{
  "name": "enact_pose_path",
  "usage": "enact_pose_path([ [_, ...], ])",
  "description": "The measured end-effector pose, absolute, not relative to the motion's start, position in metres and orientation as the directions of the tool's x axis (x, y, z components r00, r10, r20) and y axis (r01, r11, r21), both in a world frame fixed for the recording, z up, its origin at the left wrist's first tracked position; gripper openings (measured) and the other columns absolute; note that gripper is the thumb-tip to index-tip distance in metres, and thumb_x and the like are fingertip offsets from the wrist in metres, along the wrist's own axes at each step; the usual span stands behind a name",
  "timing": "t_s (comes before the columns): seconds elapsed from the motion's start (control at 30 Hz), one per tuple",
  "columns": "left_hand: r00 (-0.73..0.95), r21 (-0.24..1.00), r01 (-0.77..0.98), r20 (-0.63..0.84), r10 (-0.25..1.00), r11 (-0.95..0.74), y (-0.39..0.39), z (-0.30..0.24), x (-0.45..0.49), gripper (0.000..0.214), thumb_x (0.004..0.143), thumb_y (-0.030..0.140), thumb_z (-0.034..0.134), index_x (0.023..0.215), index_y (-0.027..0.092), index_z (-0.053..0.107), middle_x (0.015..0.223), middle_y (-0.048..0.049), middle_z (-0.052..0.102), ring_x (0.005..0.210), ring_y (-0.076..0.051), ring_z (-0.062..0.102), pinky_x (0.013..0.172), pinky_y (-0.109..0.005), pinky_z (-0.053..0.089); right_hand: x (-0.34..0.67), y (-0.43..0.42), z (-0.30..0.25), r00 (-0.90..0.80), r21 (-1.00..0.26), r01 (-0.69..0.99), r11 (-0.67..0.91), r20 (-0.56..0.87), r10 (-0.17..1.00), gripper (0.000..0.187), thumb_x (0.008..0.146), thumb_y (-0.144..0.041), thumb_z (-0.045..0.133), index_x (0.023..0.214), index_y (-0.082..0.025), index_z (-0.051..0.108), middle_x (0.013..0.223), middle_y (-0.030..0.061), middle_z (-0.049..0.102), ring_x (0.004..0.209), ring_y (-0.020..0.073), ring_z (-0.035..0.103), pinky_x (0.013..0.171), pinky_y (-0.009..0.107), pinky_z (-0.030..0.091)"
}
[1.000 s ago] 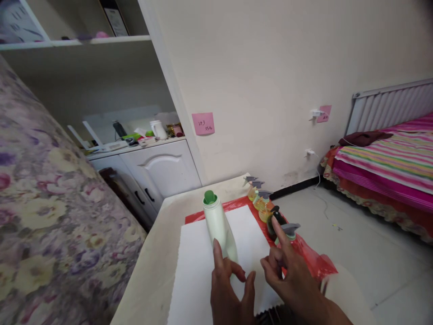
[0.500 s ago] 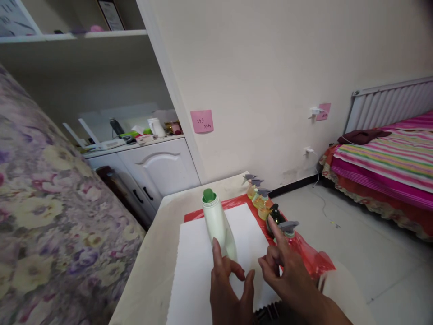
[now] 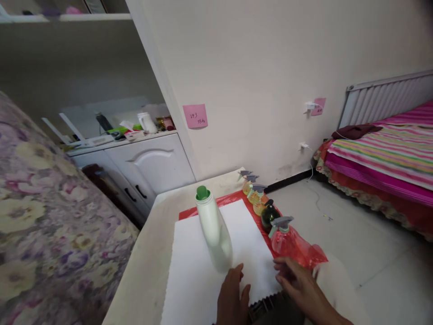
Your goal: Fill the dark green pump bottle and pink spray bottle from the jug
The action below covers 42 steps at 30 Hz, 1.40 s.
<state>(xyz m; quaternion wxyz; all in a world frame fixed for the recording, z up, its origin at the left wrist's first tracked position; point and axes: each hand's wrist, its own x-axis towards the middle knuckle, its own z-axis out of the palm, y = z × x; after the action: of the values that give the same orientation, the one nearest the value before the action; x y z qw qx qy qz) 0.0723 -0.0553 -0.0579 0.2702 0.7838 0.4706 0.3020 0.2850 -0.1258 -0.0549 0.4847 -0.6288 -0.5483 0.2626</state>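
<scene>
A pale green detergent bottle (image 3: 216,234) stands uncapped on a white sheet (image 3: 189,253), its green pour spout (image 3: 203,193) showing at the neck. Close to the bottle's base is my left hand (image 3: 233,295), fingers bent and thumb apart, with nothing visible between them. My right hand (image 3: 301,286) hovers over the sheet's right edge, fingers loosely curled and holding nothing I can see. Just beyond it is a clear spray bottle (image 3: 281,239) with a grey trigger head, seen against red plastic. A dark green pump bottle (image 3: 269,215) sits behind that one.
Several yellowish spray bottles (image 3: 259,204) line the table's right side on a red plastic sheet (image 3: 233,197). The cream table (image 3: 149,253) borders a floral curtain (image 3: 67,234) on the left. Behind are a white cabinet (image 3: 158,167) and wall; a bed (image 3: 389,153) is at right.
Both hands have drawn down toward me, and their raised index fingers have bent. The view has shifted slightly; the bottle still stands on the sheet.
</scene>
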Motion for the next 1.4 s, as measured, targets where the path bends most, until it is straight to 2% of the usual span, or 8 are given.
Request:
enact_pose_path([
  [0.1,0.385,0.741,0.577,0.124,0.915,-0.343,-0.053,-0.086,0.071,0.036,0.079,0.024,0.052,0.113,0.02,0.062,0.094,-0.0071,0.067,0.083,-0.02,0.065,0.077,-0.034,0.055,0.311,-0.127,-0.069,0.448,-0.921,0.389,-0.003,0.187,0.874,0.024,0.081,-0.035,0.061,0.101,-0.021,0.06,0.099,0.0068,0.068,0.094,0.0249,0.066,0.083,0.04,0.055],
  [0.2,0.399,0.736,0.578,0.122,0.909,-0.353,-0.053,-0.104,0.071,0.034,0.076,0.022,0.053,0.108,0.02,0.063,0.092,-0.0065,0.067,0.08,-0.02,0.064,0.078,-0.033,0.054,0.334,-0.118,-0.078,0.566,-0.912,0.408,-0.046,0.213,0.796,0.042,0.077,-0.036,0.063,0.114,-0.021,0.052,0.117,0.0097,0.06,0.107,0.0272,0.06,0.094,0.045,0.049],
  [0.37,0.384,0.753,0.587,0.064,0.921,-0.298,-0.049,-0.104,0.072,0.031,0.075,0.02,0.052,0.103,0.021,0.064,0.086,-0.002,0.065,0.072,-0.017,0.062,0.071,-0.029,0.052,0.345,-0.09,-0.093,0.54,-0.895,0.441,-0.069,0.203,0.817,0.078,0.069,-0.036,0.069,0.137,-0.019,0.034,0.139,0.013,0.045,0.129,0.0299,0.043,0.108,0.047,0.037],
  [0.6,0.36,0.718,0.635,0.054,0.931,-0.287,-0.047,-0.098,0.077,0.03,0.078,0.022,0.051,0.105,0.021,0.064,0.084,-0.0008,0.065,0.077,-0.017,0.063,0.074,-0.029,0.051,0.335,-0.067,-0.104,0.545,-0.924,0.346,-0.163,0.056,0.837,0.093,0.064,-0.034,0.071,0.143,-0.019,0.024,0.148,0.0146,0.035,0.139,0.0305,0.029,0.113,0.049,0.027],
  [0.9,0.359,0.679,0.652,0.114,0.926,-0.337,-0.048,-0.113,0.077,0.031,0.081,0.023,0.049,0.109,0.022,0.063,0.089,-0.0031,0.065,0.082,-0.018,0.063,0.078,-0.03,0.051,0.336,-0.065,-0.122,0.581,-0.918,0.359,-0.168,0.079,0.81,0.085,0.063,-0.037,0.07,0.138,-0.022,0.032,0.14,0.0122,0.046,0.133,0.0323,0.04,0.108,0.049,0.035],
  [1.07,0.397,0.657,0.661,0.102,0.912,-0.362,-0.048,-0.111,0.075,0.031,0.082,0.023,0.049,0.11,0.02,0.063,0.092,-0.0051,0.065,0.084,-0.019,0.063,0.078,-0.03,0.051,0.338,-0.063,-0.126,0.595,-0.927,0.349,-0.14,0.103,0.797,0.083,0.062,-0.038,0.071,0.134,-0.02,0.034,0.138,0.0131,0.046,0.132,0.0334,0.04,0.109,0.05,0.033],
  [1.27,0.394,0.659,0.656,0.119,0.912,-0.369,-0.048,-0.113,0.075,0.031,0.081,0.022,0.051,0.109,0.022,0.064,0.091,-0.0051,0.065,0.084,-0.02,0.063,0.078,-0.03,0.051,0.358,-0.072,-0.105,0.623,-0.936,0.328,-0.126,0.114,0.774,0.09,0.06,-0.044,0.074,0.136,-0.022,0.031,0.133,0.0137,0.05,0.123,0.034,0.049,0.104,0.051,0.039],
  [1.4,0.391,0.665,0.64,0.148,0.908,-0.384,-0.048,-0.117,0.075,0.032,0.08,0.021,0.052,0.11,0.021,0.064,0.09,-0.0055,0.064,0.084,-0.021,0.063,0.077,-0.032,0.051,0.38,-0.082,-0.079,0.659,-0.921,0.377,-0.101,0.19,0.728,0.092,0.059,-0.049,0.074,0.135,-0.018,0.032,0.132,0.0167,0.049,0.12,0.0345,0.05,0.103,0.051,0.039],
])
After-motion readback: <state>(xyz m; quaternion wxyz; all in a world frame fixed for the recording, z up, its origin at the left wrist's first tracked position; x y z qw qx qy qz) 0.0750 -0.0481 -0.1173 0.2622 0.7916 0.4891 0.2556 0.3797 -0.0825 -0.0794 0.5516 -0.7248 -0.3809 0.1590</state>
